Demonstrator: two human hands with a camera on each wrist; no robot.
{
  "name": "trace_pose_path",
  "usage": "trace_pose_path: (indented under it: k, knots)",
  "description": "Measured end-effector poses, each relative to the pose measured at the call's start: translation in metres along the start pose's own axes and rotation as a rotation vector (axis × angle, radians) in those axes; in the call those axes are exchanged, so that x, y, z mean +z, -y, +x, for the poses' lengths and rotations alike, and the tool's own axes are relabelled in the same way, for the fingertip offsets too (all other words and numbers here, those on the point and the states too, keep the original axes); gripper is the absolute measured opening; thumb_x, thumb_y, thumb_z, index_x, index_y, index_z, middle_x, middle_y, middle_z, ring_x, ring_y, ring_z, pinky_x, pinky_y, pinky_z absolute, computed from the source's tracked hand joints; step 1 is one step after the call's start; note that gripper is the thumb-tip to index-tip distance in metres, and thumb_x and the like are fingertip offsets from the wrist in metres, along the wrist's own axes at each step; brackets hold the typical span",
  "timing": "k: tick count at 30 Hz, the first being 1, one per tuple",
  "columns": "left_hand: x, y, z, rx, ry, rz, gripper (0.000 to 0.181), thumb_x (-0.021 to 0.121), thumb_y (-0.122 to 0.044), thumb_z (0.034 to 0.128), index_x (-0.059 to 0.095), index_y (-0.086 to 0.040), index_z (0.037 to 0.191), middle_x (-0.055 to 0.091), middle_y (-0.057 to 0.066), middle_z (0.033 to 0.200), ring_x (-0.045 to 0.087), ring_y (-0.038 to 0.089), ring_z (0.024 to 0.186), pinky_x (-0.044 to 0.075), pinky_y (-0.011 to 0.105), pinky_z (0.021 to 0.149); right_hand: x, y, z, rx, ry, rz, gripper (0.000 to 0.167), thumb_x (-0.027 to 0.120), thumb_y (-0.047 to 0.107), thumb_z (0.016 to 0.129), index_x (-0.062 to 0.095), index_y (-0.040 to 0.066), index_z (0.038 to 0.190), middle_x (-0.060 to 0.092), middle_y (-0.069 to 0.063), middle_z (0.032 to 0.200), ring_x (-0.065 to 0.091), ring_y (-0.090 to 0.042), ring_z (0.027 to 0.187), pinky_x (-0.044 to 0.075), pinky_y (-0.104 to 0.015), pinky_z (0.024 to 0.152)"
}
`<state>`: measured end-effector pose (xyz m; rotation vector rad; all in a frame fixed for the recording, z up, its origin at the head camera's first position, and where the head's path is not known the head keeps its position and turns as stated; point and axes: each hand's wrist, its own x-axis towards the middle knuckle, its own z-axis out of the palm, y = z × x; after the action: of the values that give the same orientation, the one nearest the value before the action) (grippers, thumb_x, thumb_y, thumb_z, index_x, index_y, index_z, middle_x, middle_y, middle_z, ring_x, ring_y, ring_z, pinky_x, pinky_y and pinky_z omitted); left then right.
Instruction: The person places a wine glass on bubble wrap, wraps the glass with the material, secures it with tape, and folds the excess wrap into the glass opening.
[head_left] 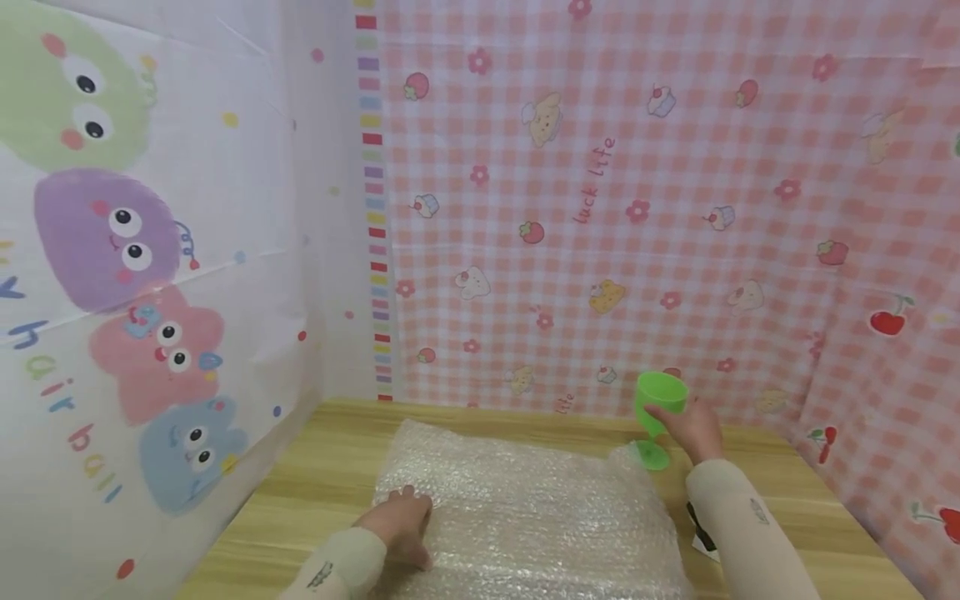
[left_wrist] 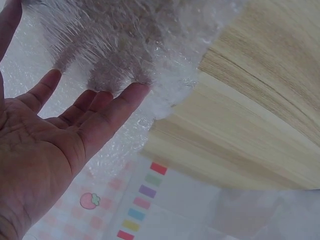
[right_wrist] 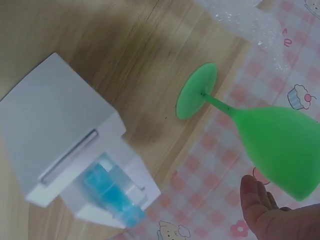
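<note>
A sheet of clear bubble wrap lies spread over the table. My left hand is at its left edge in the head view. The left wrist view shows this hand's fingers extended, with the tips against the bubble wrap. Just off the sheet's far right corner stands a green goblet, upright on its round foot. My right hand is at the goblet's right side, with a digit across the front of the bowl. In the right wrist view the hand's fingers look fairly straight beside the goblet's bowl; firm contact is unclear.
A white box-like object with a blue part sits on the table near the right wrist. Behind the wooden table hangs a pink checked cloth. A white cartoon-printed sheet covers the left side.
</note>
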<state>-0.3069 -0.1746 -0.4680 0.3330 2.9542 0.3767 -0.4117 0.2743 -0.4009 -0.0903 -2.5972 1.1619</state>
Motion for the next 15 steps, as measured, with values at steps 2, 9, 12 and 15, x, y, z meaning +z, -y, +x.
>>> trace_pose_path:
  k: [2,9,12,15]
  knots:
    - [0.000,0.000,-0.001,0.018,-0.013,0.007,0.055,0.093,-0.026,0.0574,0.059,-0.009,0.096,0.056,0.024,0.113,0.052,0.048,0.111,0.048,0.062,0.090,0.002,0.001,0.002,0.003,0.003,0.026,0.072,0.071,0.042,0.090,0.048,-0.017,0.124,0.056,-0.036,0.117,0.056,-0.047,0.104,0.047,-0.058,0.087]
    - [-0.004,0.001,-0.004,0.032,-0.033,0.016,0.053,0.093,-0.027,0.0571,0.057,-0.010,0.091,0.057,0.023,0.110,0.053,0.049,0.110,0.048,0.062,0.091,0.011,0.003,0.013,0.034,0.004,0.067,0.078,0.072,0.040,0.090,0.039,-0.012,0.139,0.046,-0.037,0.134,0.047,-0.050,0.120,0.039,-0.063,0.100]
    - [-0.004,0.001,-0.004,0.024,-0.020,0.024,0.052,0.093,-0.027,0.0584,0.058,-0.010,0.092,0.056,0.022,0.109,0.054,0.047,0.109,0.048,0.061,0.090,0.014,0.000,0.017,0.044,-0.017,0.058,0.082,0.074,0.040,0.088,0.039,-0.014,0.139,0.045,-0.038,0.134,0.046,-0.051,0.121,0.038,-0.063,0.101]
    - [-0.004,0.000,-0.004,0.017,-0.007,0.028,0.053,0.093,-0.028,0.0593,0.059,-0.010,0.096,0.057,0.022,0.110,0.054,0.047,0.111,0.048,0.060,0.090,0.015,-0.002,0.020,0.064,-0.030,0.067,0.087,0.075,0.039,0.087,0.034,-0.016,0.140,0.043,-0.039,0.135,0.045,-0.052,0.122,0.039,-0.063,0.101]
